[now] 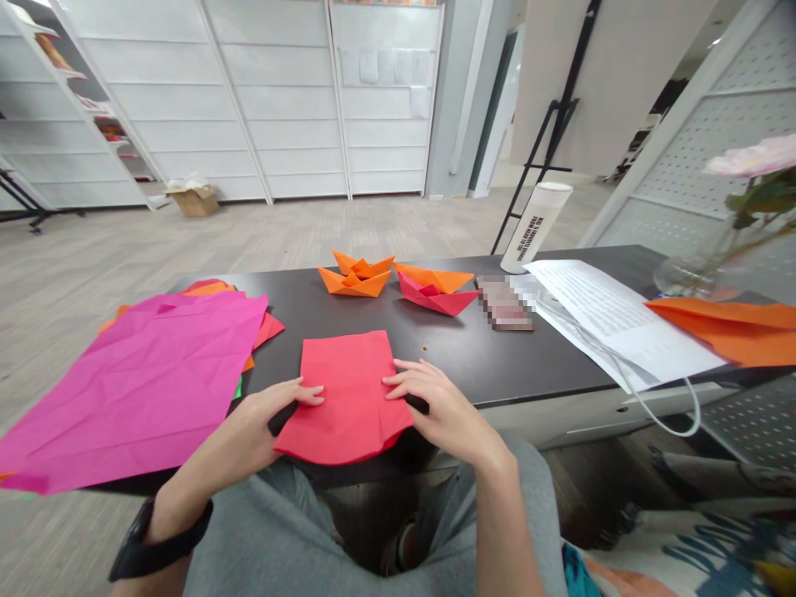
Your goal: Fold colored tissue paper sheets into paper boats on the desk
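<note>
A folded sheet of red paper (pixel 348 390) lies in front of me, its near end curving over the table's front edge. On its left side rests my left hand (pixel 267 410), fingers stretched out over the paper and thumb hidden. My right hand (pixel 432 402) lies on the opposite side with its fingers spread across the paper. Both hands look open, pressing from above. Beyond the sheet stand folded paper boats: orange ones (pixel 356 275) in the middle and a red and orange one (pixel 434 288) to the right.
Pink paper (pixel 149 381) covers a stack of coloured sheets at left. To the right are a blurred-out flat object (pixel 505 303), a white cylinder (pixel 536 228), printed pages (pixel 622 319) with a white cable (pixel 659 419), orange paper (pixel 740 327) and a glass vase (pixel 684 275).
</note>
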A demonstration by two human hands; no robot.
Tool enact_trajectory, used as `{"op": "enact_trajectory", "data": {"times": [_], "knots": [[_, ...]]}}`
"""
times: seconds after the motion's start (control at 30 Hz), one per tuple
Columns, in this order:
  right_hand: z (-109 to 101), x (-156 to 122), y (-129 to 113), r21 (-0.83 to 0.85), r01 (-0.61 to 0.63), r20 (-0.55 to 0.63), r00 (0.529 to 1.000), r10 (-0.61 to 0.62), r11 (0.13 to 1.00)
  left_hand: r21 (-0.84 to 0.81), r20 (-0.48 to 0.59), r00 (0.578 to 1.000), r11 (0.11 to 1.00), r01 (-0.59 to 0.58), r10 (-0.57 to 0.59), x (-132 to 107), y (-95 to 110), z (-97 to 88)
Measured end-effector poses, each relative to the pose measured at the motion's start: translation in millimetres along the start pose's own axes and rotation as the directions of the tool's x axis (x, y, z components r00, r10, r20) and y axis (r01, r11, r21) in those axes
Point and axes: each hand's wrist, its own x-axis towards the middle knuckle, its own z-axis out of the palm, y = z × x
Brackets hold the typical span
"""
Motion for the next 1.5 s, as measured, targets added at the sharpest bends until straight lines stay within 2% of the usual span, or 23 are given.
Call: {"op": "enact_trajectory", "data": {"times": [0.1, 0.2, 0.37, 0.47, 0.6, 0.67, 0.77, 0.83, 0.9, 1.0, 1.07, 1.17, 1.2, 1.33, 1.5], "knots": [[0.8, 5.5, -2.2, -0.006, -0.006, -0.084, 0.996, 0.006, 1.0, -0.01, -0.106, 0.99, 0.995, 0.096, -0.097, 6.6, 4.9, 5.0], [4.0, 8.5, -3.2, -0.039, -0.105, -0.161, 0.982, 0.098, 0.994, -0.033, -0.197, 0.958, 0.979, 0.203, -0.206, 14.1, 7.6, 12.3], [15.3, 13.7, 0.6, -0.048, -0.264, -0.273, 0.931, 0.242, 0.963, -0.182, -0.305, 0.908, 0.954, 0.24, -0.287, 25.6, 2.5, 31.1], [20.1, 17.2, 0.1, -0.081, -0.305, -0.314, 0.911, 0.266, 0.949, -0.086, -0.433, 0.869, 0.971, 0.225, -0.24, 28.3, -1.7, 39.8], [22.1, 18.9, -3.0, -0.246, -0.293, -0.307, 0.928, 0.212, 0.924, 0.2, -0.523, 0.852, 0.967, 0.158, -0.031, 26.7, 1.2, 40.2], [22.7, 18.6, -3.6, -0.281, -0.291, -0.307, 0.93, 0.201, 0.914, 0.299, -0.46, 0.885, 0.951, 0.078, 0.072, 24.0, 8.3, 39.0], [23.8, 18.3, -2.0, -0.298, -0.29, -0.314, 0.929, 0.194, 0.91, 0.387, -0.218, 0.962, 0.919, -0.072, 0.167, 17.7, 24.7, 40.4], [23.7, 18.2, -0.8, -0.309, -0.285, -0.316, 0.931, 0.185, 0.908, 0.433, -0.059, 0.985, 0.893, -0.122, 0.164, 12.4, 36.3, 43.7], [22.2, 18.1, -2.3, -0.317, -0.28, -0.311, 0.933, 0.179, 0.906, 0.465, 0.03, 0.992, 0.877, -0.124, 0.124, 7.8, 45.0, 47.7], [19.1, 16.6, -14.7, -0.307, -0.257, -0.292, 0.942, 0.166, 0.916, 0.489, 0.056, 0.996, 0.868, -0.092, 0.073, 4.8, 49.7, 53.4], [19.6, 14.6, -29.2, -0.276, -0.193, -0.252, 0.96, 0.123, 0.942, 0.497, 0.045, 0.997, 0.865, -0.074, 0.059, 6.1, 48.1, 57.0], [28.1, 11.1, -50.0, -0.204, -0.033, -0.105, 0.994, 0.011, 0.979, 0.51, 0.024, 0.998, 0.858, -0.059, 0.055, 11.0, 43.2, 61.6], [32.4, 10.1, -54.5, -0.187, -0.015, -0.061, 0.998, 0.004, 0.982, 0.516, 0.022, 0.998, 0.855, -0.06, 0.057, 12.7, 41.6, 62.6], [44.4, 6.9, -57.8, -0.183, -0.068, 0.011, 0.997, 0.072, 0.981, 0.53, 0.023, 0.997, 0.845, -0.07, 0.068, 16.4, 38.4, 63.3], [35.8, 4.1, -51.1, -0.167, -0.11, 0.033, 0.993, 0.117, 0.98, 0.521, 0.039, 0.996, 0.85, -0.084, 0.074, 13.3, 33.4, 54.0]]}}
